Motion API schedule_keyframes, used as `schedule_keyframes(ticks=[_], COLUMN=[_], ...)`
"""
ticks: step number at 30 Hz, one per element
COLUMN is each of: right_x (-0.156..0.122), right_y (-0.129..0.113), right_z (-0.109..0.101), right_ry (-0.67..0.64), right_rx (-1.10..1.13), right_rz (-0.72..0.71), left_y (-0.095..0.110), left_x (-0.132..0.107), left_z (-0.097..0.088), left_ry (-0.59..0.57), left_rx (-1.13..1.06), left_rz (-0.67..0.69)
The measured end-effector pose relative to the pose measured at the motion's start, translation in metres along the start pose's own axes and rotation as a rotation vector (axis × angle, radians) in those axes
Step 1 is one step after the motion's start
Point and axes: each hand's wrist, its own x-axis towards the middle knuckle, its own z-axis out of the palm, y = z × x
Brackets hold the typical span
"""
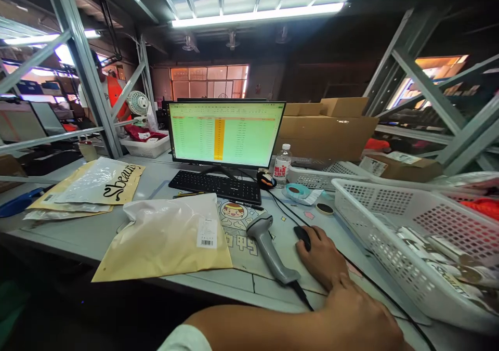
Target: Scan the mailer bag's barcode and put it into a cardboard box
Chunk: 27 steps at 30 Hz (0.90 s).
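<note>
My right hand (322, 257) is closed over a black computer mouse (302, 237) on a printed desk mat (244, 244). Across from the lower left comes my left arm, and my left hand (360, 312) lies bent over my right wrist, its fingertips hidden. Left of the mouse rests a grey barcode scanner (273, 252) with its cable running toward me. A cream-coloured mailing bag (163, 239) with a white barcode label (207, 233) lies further left, near the table's front edge. Behind these stand a black keyboard (214, 186) and a lit monitor (228, 132) showing a spreadsheet.
More mailing bags (88, 184) are stacked at the left. A plastic bottle (282, 165) and tape rolls (297, 191) stand right of the keyboard. White perforated baskets (390, 236) line the right, before cardboard boxes (323, 132). A person in an orange vest (114, 92) is at the back left.
</note>
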Motion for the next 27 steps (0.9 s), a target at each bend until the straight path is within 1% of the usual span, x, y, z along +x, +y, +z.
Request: schedule_keyframes(ticks=[1,3,5,7,8,9,10,11,13,14,15,16,17,18,20,21,22,24,27], right_x=[-0.001,-0.002,-0.002,-0.002,-0.001,0.0,0.0,0.001,0.004,0.005,0.006,0.007,0.007,0.005,0.0,-0.005,-0.009,-0.017,-0.024], right_y=[-0.002,-0.004,-0.004,-0.003,-0.003,-0.003,-0.004,-0.006,-0.015,-0.021,-0.03,-0.04,-0.052,-0.065,-0.091,-0.103,-0.113,-0.129,-0.141], right_z=[-0.002,-0.006,-0.007,-0.006,-0.007,-0.008,-0.011,-0.015,-0.027,-0.034,-0.042,-0.049,-0.056,-0.062,-0.07,-0.072,-0.074,-0.076,-0.078], right_ry=[0.0,0.003,0.006,0.011,0.022,0.043,0.075,0.113,0.176,0.182,0.152,0.082,-0.019,-0.147,-0.389,-0.48,-0.537,-0.578,-0.565], right_rx=[-0.002,-0.003,0.004,0.018,0.025,0.027,0.026,0.028,0.061,0.103,0.164,0.231,0.284,0.308,0.264,0.205,0.139,0.027,-0.067], right_rz=[-0.005,-0.023,-0.044,-0.056,-0.067,-0.082,-0.102,-0.125,-0.165,-0.171,-0.165,-0.147,-0.107,-0.063,0.01,0.029,0.04,0.048,0.062], left_y=[0.001,0.001,-0.001,-0.008,-0.015,-0.023,-0.032,-0.042,-0.06,-0.067,-0.072,-0.075,-0.076,-0.076,-0.074,-0.073,-0.073,-0.076,-0.082], left_x=[-0.004,-0.017,-0.038,-0.068,-0.087,-0.109,-0.133,-0.158,-0.207,-0.228,-0.247,-0.262,-0.273,-0.28,-0.284,-0.283,-0.28,-0.275,-0.269], left_z=[-0.004,-0.013,-0.021,-0.029,-0.034,-0.04,-0.047,-0.056,-0.074,-0.082,-0.088,-0.093,-0.095,-0.094,-0.088,-0.083,-0.078,-0.068,-0.057], left_ry=[0.017,0.092,0.151,0.132,0.112,0.114,0.15,0.218,0.327,0.343,0.338,0.312,0.274,0.233,0.158,0.13,0.107,0.068,0.013], left_rx=[0.01,0.042,0.021,-0.119,-0.219,-0.314,-0.385,-0.427,-0.434,-0.403,-0.36,-0.31,-0.26,-0.213,-0.136,-0.105,-0.078,-0.038,-0.003], left_rz=[0.02,0.049,0.054,0.107,0.147,0.179,0.179,0.123,-0.13,-0.242,-0.331,-0.388,-0.422,-0.442,-0.479,-0.509,-0.544,-0.605,-0.637])
